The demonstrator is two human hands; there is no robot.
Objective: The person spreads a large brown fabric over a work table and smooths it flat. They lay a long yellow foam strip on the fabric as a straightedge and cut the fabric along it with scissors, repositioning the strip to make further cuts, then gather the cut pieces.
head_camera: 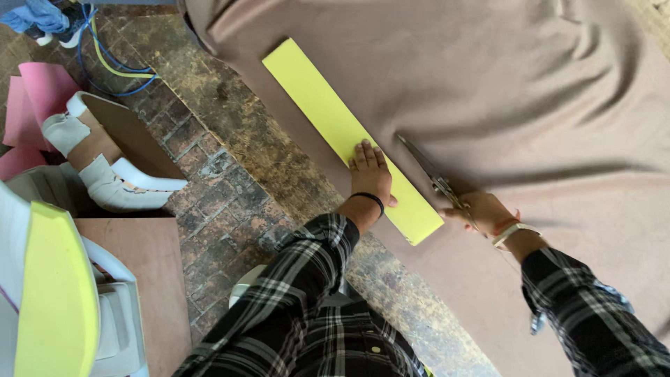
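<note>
A long yellow strip [328, 115] of card or foam lies diagonally on a large taupe fabric sheet [523, 91]. My left hand [370, 174] presses flat on the strip near its lower end, fingers spread; a black band circles that wrist. My right hand [485, 213] grips a pair of scissors [429, 171] whose blades point up and left along the fabric, just right of the strip. Both arms wear black-and-white plaid sleeves.
The fabric covers a worn brick floor [230, 160]. At left stand a white plastic chair [105, 167] with a brown board, pink sheets [35, 98], a yellow-green panel [56, 293] and a wooden board [150, 265]. Blue and yellow cables [115, 63] lie far left. Another person's feet [42, 21] show top left.
</note>
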